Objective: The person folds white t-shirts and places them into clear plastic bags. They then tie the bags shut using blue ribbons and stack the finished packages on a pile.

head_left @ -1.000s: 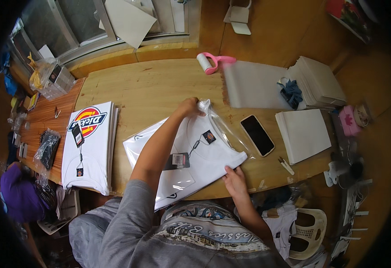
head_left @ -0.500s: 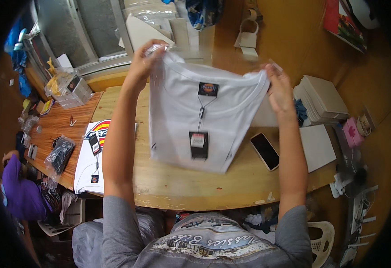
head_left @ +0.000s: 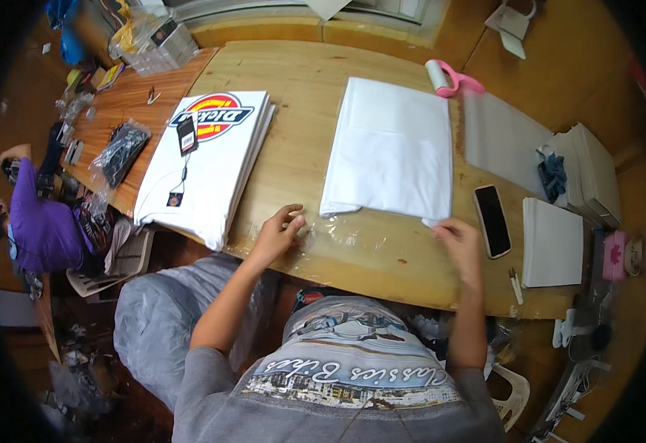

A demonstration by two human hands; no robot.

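A shirt [head_left: 395, 151] is pinched at one corner by the right hand [head_left: 462, 247]; the left hand [head_left: 275, 238] is held fingers apart.

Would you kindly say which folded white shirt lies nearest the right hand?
The plain-faced shirt, mid-table, its lower corner by the right hand; the printed shirt lies stacked farther left.

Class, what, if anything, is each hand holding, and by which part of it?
The right hand appears to pinch the folded white shirt at its near right corner. Whether the left hand holds any of the clear plastic cannot be told.
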